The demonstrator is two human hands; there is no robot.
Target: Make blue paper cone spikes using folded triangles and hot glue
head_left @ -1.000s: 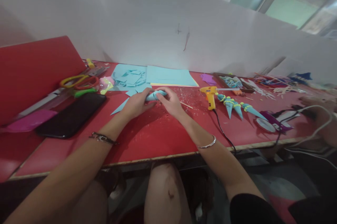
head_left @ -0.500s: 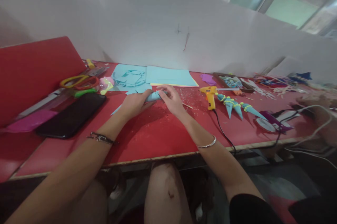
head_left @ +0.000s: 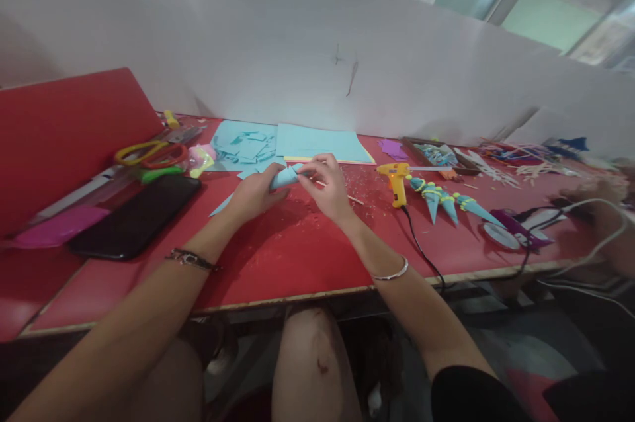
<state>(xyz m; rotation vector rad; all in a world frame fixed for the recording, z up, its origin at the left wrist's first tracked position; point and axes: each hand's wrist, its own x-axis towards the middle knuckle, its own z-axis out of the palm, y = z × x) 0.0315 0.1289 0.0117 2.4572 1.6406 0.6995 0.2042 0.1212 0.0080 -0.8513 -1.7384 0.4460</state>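
Note:
A light-blue paper cone [head_left: 284, 178] lies across my left hand [head_left: 255, 192], which is closed around it. Its narrow tip sticks out at the lower left, beyond the wrist side, and its wide end faces right. My right hand [head_left: 327, 190] pinches the cut edge of that wide end between thumb and fingertips. Behind the hands are blue paper sheets [head_left: 322, 142] and a pile of small blue paper pieces [head_left: 251, 146]. A thin stick [head_left: 355, 200] lies on the red table just beyond my right hand.
To the right are a yellow glue gun [head_left: 395, 184] with a black cord, finished blue cones with yellow trim [head_left: 449, 207] and a tape roll [head_left: 501, 235]. At left lie a black phone [head_left: 136, 217] and scissors [head_left: 151, 154]. Another person's hand [head_left: 600, 194] is at far right.
My right hand has drawn slightly right and its fingers have shifted at the cone's wide end, showing more of the edge. My left hand keeps its hold on the cone.

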